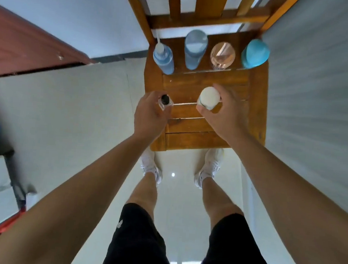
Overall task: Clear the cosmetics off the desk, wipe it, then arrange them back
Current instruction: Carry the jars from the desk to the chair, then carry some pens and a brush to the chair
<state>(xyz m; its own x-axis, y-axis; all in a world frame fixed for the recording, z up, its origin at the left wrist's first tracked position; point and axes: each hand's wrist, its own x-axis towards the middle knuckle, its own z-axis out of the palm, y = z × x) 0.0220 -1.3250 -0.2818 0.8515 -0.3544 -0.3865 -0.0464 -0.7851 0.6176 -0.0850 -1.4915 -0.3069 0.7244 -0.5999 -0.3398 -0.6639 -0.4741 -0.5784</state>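
Observation:
I look straight down at a wooden chair seat [189, 141]. My left hand [149, 113] grips a small clear square bottle with a black cap [165, 100] over the seat's left edge. My right hand [226, 112] is closed around a white round-capped bottle [209, 97] above the middle of the seat. Along the back of the seat stand a blue pump bottle [163, 59], a tall pale-blue bottle [195, 48], a clear jar with a rose-gold lid [222, 55] and a turquoise-capped bottle [255, 54].
The chair's slatted backrest [206, 8] rises behind the bottles. A grey striped surface [316, 90] lies to the right, a reddish-brown furniture edge [26, 45] to the left. My feet in white shoes [152, 167] stand on the glossy floor before the chair.

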